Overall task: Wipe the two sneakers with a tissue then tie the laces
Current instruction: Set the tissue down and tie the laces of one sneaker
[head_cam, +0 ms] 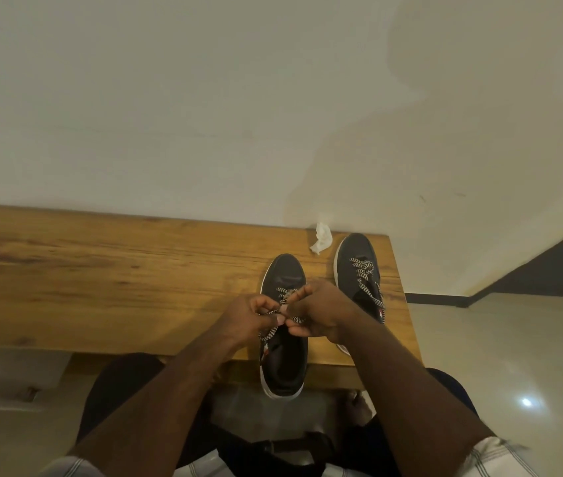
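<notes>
Two dark sneakers with white soles sit on the wooden table (101,270), toes pointing to the far wall (204,98).

Near sneaker (283,359): close to the table's near edge, heel hanging over it. Both hands are together above its lace area. Left hand (251,316) has fingers curled, pinching a black-and-white lace (269,333) that trails down over the shoe's left side. Right hand (321,313) has fingers curled too, pinching the same lacing just to the right; a short lace end (296,319) sticks out between the two thumbs. Knot state: can't tell, fingers cover it.

Far-right sneaker (359,266): sits by the table's right edge, partly hidden behind the right forearm. Its laces (364,270) lie bunched over the tongue. Tied or loose: can't tell.

Tissue (322,238): crumpled, white, on the table at the far edge by the wall, between the two toes and just beside the far-right sneaker's toe. Not touched by either hand.

Person is seated at the table, dark trousers and striped sleeves visible at the near bottom. Pale tiled floor (514,356) to the right, with a bright light spot on it.
</notes>
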